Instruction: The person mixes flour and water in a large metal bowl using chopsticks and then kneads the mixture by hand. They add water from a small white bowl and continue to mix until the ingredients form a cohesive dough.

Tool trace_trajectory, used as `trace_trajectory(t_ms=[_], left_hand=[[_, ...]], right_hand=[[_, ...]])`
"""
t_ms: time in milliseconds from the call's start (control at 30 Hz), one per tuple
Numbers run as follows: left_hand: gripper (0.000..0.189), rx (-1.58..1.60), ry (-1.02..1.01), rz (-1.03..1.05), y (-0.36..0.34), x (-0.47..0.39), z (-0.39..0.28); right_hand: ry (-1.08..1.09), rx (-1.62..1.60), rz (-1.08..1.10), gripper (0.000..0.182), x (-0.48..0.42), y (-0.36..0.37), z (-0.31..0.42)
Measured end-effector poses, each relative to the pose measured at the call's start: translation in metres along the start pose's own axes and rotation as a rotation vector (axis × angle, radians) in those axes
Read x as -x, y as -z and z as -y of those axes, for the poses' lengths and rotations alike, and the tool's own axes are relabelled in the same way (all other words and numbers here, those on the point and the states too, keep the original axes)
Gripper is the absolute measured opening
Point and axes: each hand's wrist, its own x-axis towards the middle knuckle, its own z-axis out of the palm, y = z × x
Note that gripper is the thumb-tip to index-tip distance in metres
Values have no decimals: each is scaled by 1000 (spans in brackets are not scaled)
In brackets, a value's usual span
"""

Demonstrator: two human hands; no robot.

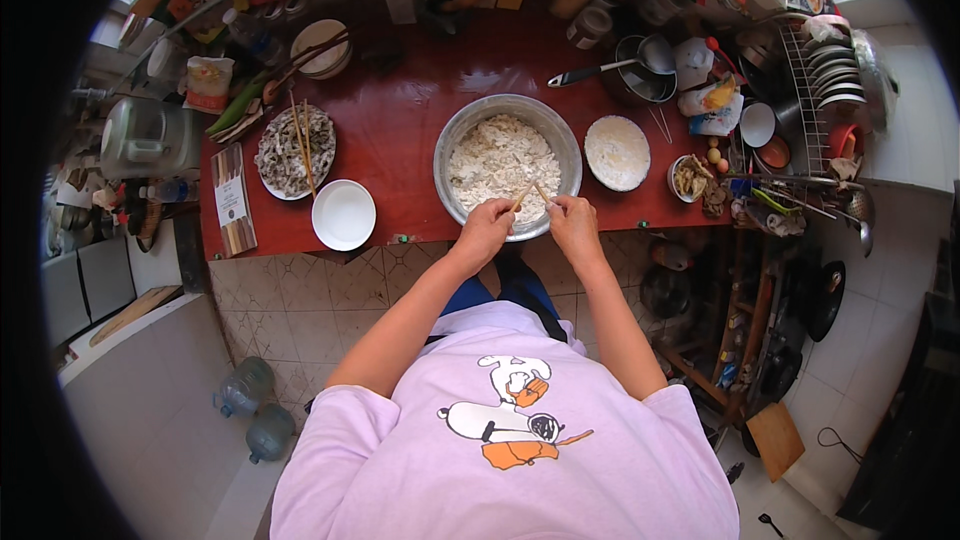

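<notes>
A metal basin (444, 157) filled with a crumbly flour mixture (502, 154) stands at the table's front edge before me. At its near rim, my left hand (486, 229) pinches one wooden chopstick (522, 196). My right hand (574, 223) grips a second chopstick (542, 193) in its fingertips. The two sticks slant toward each other over the mixture, their far ends close together; whether they touch I cannot tell. Just right of the basin sits a bowl of white flour (617, 154).
To the left are a plate of flour-coated strips (296, 150) with chopsticks across it, a white bowl (343, 215) and a chopstick pack (233, 199). A ladle (615, 67) rests over a dark pot (646, 82) at back right. A dish rack (802, 90) stands far right.
</notes>
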Motion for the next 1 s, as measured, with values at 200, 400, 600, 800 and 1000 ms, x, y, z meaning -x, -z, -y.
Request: trace_trajectory(t_ms=[200, 400, 600, 800, 1000], left_hand=[[22, -330, -267, -250, 13, -25, 37], [19, -422, -236, -276, 31, -27, 3], [21, -316, -210, -251, 13, -15, 9], [19, -323, -168, -156, 21, -20, 9], [22, -260, -90, -273, 33, -27, 14]], right_hand=[[1, 8, 47, 20, -3, 1, 16], [77, 114, -28, 18, 11, 2, 24], [265, 321, -105, 10, 10, 2, 31], [296, 358, -104, 10, 9, -1, 29], [295, 372, -102, 9, 8, -3, 36]])
